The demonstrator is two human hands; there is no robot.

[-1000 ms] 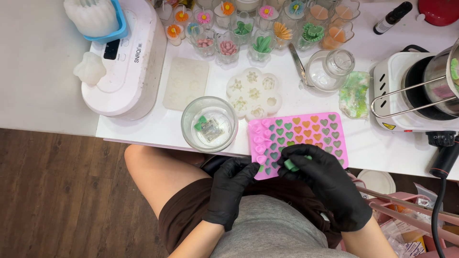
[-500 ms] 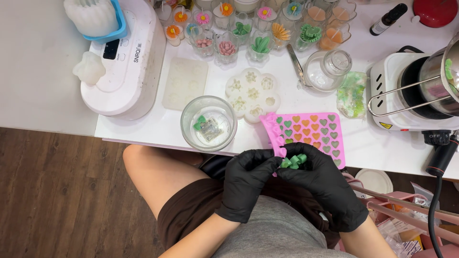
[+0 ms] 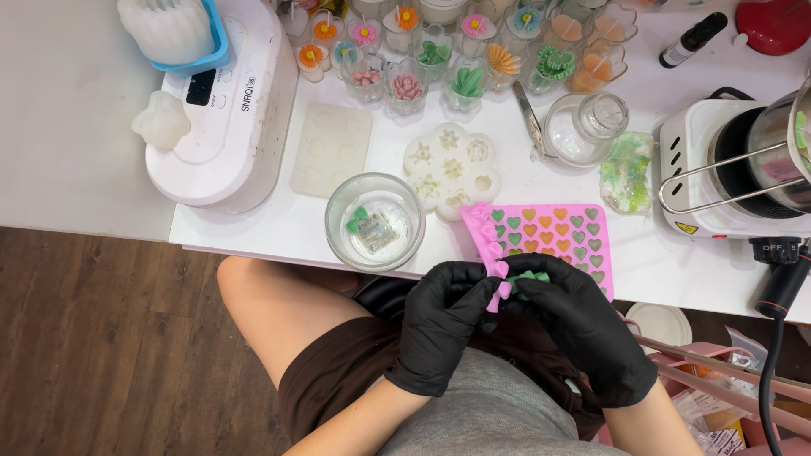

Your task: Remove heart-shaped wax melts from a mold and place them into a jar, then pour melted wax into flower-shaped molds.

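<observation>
1. Leftmost, a white machine (image 3: pixel 221 110) stands on the white table (image 3: pixel 76 143), carrying a blue tray (image 3: pixel 199 40) with a pale wax form.
2. Nearer the edge sits a glass jar (image 3: pixel 374 221) holding small green pieces, just left of both hands; a white flower mould (image 3: pixel 450 168) lies behind it.
3. The left hand (image 3: pixel 442 325), in a black glove, is closed in a pinch on the near left corner of the pink heart mould (image 3: pixel 541 240), folding that edge up and over.
4. The right hand (image 3: pixel 579 325), also gloved, is curled shut round small green wax hearts (image 3: pixel 528 277), touching the mould's near edge.
5. The mould reaches away from the hands towards the back right, its long axis running across the table; both hands meet at its near left corner, the left hand closer to the jar.
6. Far right stands a white hotplate (image 3: pixel 718 177) with a metal pot (image 3: pixel 781 148).
</observation>
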